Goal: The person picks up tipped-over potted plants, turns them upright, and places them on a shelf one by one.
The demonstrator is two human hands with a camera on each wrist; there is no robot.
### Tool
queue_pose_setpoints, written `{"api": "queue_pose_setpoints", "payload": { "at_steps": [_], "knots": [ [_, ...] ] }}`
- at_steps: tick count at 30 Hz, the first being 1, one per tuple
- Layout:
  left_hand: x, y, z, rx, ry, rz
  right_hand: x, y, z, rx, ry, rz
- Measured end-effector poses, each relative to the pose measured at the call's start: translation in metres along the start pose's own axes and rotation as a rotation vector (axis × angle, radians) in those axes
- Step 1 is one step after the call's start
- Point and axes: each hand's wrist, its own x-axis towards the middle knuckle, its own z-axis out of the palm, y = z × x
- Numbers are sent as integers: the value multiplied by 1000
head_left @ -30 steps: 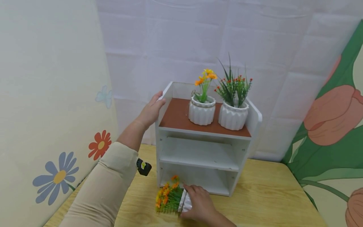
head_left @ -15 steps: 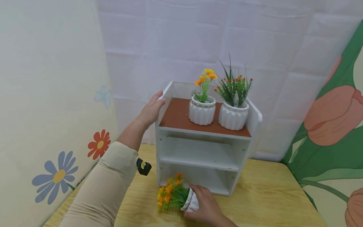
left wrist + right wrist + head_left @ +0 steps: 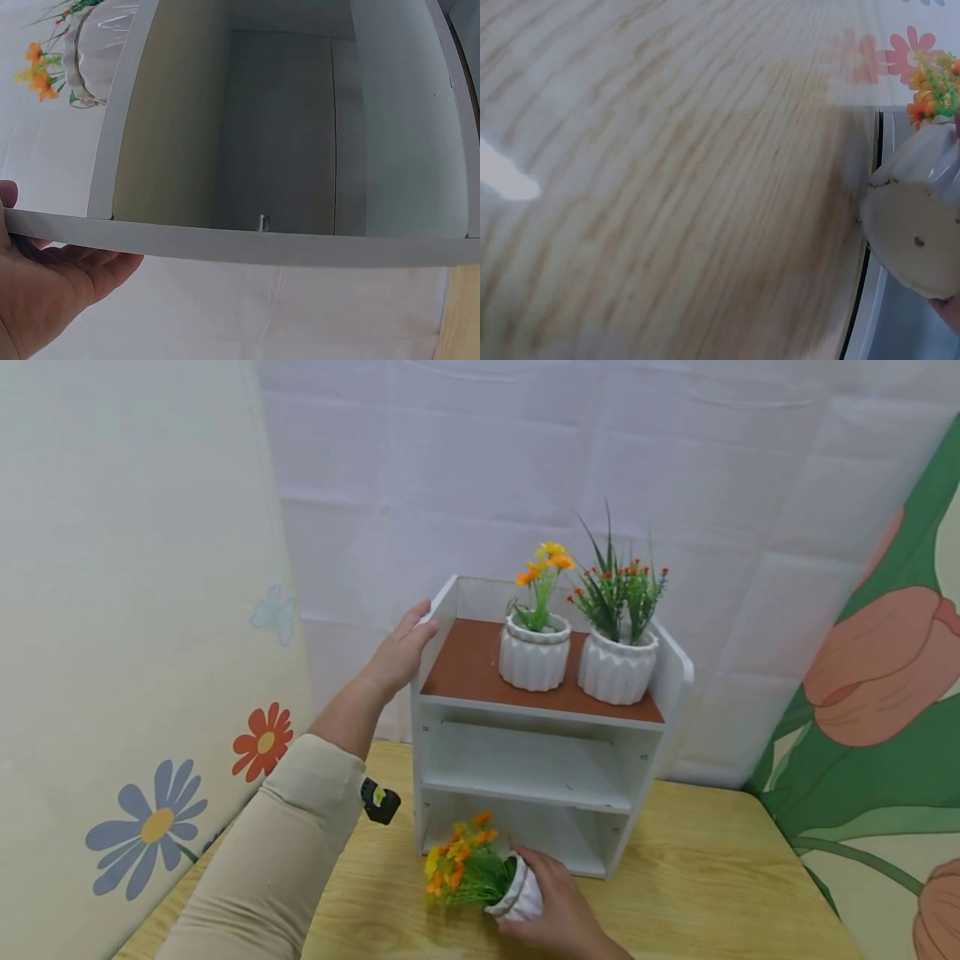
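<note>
A white fluted flowerpot (image 3: 525, 895) with orange and yellow flowers (image 3: 459, 858) is tilted over to the left in front of a small white shelf unit (image 3: 525, 762). My right hand (image 3: 558, 910) grips this pot around its lower part. In the right wrist view, the pot's pale base (image 3: 907, 244) with a small dark hole faces the camera. My left hand (image 3: 401, 656) holds the upper edge of the unit's left side panel. The left wrist view shows its fingers (image 3: 101, 266) on the outer side of that panel and part of the thumb on the other.
Two white pots stand upright on the brown top shelf: one with orange flowers (image 3: 534, 656), one with red flowers and long leaves (image 3: 618, 672). The unit stands on a wood-grain table (image 3: 697, 877) before a white cloth backdrop (image 3: 465, 460). A black device (image 3: 381, 802) shows beside the left forearm.
My right hand has shifted slightly right and turned the pot from lying on its side to a less steep tilt, lifting the flowers. The left hand stays in place.
</note>
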Motion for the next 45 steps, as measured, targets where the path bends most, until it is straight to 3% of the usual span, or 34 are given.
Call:
{"api": "queue_pose_setpoints", "payload": {
  "at_steps": [15,37,45],
  "knots": [
    [0,0,-1,-1,1,-3,-4,15,-4,206,-43,175],
    [2,-1,0,-4,0,5,-11,24,-8,360,-29,279],
    [1,-1,0,-8,-1,7,-12,24,-7,420,-41,365]
  ]
}}
